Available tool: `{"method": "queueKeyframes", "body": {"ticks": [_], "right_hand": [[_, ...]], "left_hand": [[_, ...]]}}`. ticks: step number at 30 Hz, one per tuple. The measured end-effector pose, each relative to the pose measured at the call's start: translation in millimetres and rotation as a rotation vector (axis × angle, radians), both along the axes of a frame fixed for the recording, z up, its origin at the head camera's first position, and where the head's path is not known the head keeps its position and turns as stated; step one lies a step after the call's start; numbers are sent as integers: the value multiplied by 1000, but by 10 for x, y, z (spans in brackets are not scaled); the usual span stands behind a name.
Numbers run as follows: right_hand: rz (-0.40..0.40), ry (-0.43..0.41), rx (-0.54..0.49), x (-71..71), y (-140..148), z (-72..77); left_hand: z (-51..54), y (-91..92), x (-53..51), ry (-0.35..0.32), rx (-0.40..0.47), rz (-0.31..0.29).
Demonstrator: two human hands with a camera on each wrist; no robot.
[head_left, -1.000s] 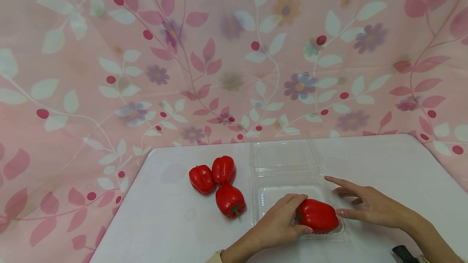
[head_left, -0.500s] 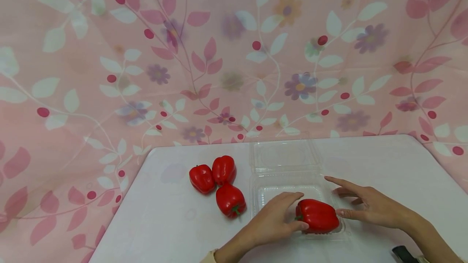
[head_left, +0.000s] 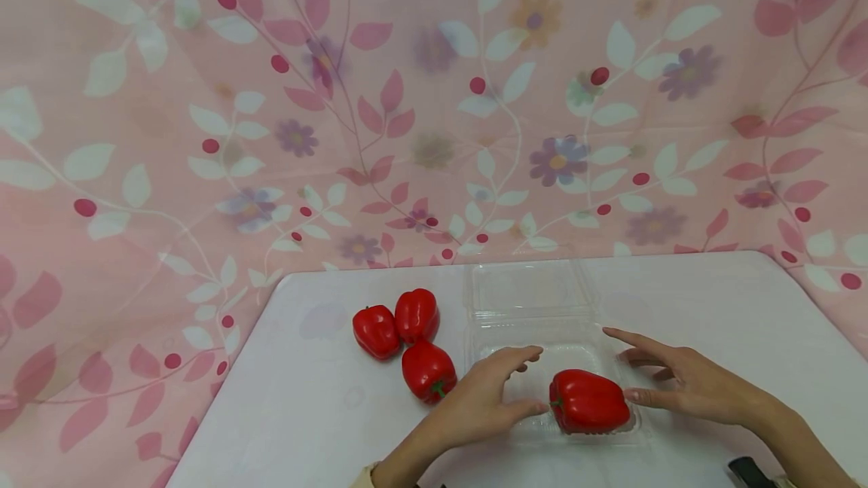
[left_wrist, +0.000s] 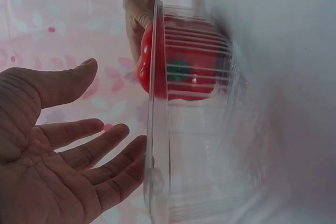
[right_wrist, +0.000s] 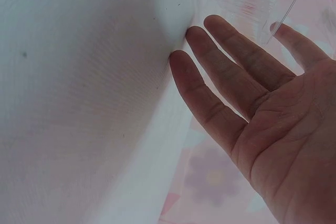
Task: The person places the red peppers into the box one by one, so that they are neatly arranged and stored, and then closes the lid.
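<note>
A red bell pepper (head_left: 588, 401) with a green stem lies on its side in the right part of a clear plastic clamshell box (head_left: 475, 349), whose lid is folded back behind it. My left hand (head_left: 478, 405) hovers over the box's left side, fingers spread, apart from the pepper. In the left wrist view the left hand (left_wrist: 68, 150) holds nothing, and the pepper (left_wrist: 191, 61) shows through the ribbed wall. My right hand (head_left: 692, 382) stays by the box's right edge, its thumb close to the pepper. Extended fingers of the right hand (right_wrist: 252, 93) appear empty in the right wrist view.
Three more red bell peppers (head_left: 429, 372) sit clustered on the white table (head_left: 305, 405), left of the box. A pink floral curtain (head_left: 407, 96) hangs behind the table's back edge. A black strap (head_left: 749, 471) shows at the right forearm.
My left hand has let go of the bell pepper and drawn back to the left. The pepper stays in the box, and my right hand has barely moved.
</note>
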State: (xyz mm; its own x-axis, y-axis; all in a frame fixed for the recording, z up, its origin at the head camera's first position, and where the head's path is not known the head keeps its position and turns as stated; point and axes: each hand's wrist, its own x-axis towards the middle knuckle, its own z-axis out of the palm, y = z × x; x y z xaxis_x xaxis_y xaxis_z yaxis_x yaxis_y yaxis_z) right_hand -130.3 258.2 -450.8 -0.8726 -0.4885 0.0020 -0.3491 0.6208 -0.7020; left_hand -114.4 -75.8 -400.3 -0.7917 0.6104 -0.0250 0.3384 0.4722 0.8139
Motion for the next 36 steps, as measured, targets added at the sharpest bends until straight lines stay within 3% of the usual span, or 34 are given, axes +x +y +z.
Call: {"method": "queueKeyframes", "body": {"ticks": [14,25,36], "right_hand": [[5,12,21,20,8,3],[0,34,14,18,7,-23],[0,16,6,24,7,-21]], "left_hand": [[-15,-221,-39,-11,6,-1],[-3,-433,-55,40,34,-39],[39,-603,-70,75,35,32]]}}
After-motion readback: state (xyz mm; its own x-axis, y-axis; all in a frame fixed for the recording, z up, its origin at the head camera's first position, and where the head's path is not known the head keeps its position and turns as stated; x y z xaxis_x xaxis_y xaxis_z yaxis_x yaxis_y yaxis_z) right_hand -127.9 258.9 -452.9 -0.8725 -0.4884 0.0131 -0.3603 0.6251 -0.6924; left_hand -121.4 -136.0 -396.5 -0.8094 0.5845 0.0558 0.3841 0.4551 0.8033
